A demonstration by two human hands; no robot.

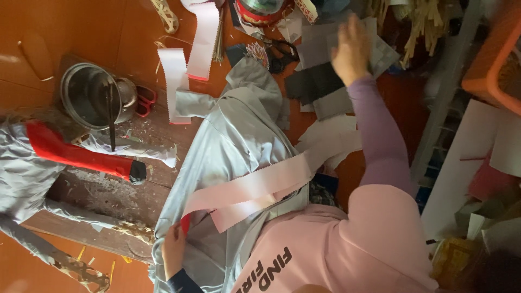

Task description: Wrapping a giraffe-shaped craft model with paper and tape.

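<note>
On a cluttered orange floor, a large sheet of silvery grey fabric is spread out, seen from above. Two pale pink strips with zigzag-cut edges lie loosely across its middle.

The left hand is closed on the lower edge of the grey fabric, beside a small red piece; the cloth is pinched between thumb and fingers. The right hand is stretched far away towards a pile of grey and dark cloth pieces. It is blurred, with the fingers seemingly spread, and whether anything is gripped cannot be told.

A metal pot with a dark tool resting inside stands to the left, red-handled scissors just beside it. A stuffed grey figure with a red sleeve lies nearby on a scuffed wooden board.

Judged from this, the pink strips could slide off if the fabric is tugged while held by only one edge. The long reach could also scatter the stacked pieces.
</note>
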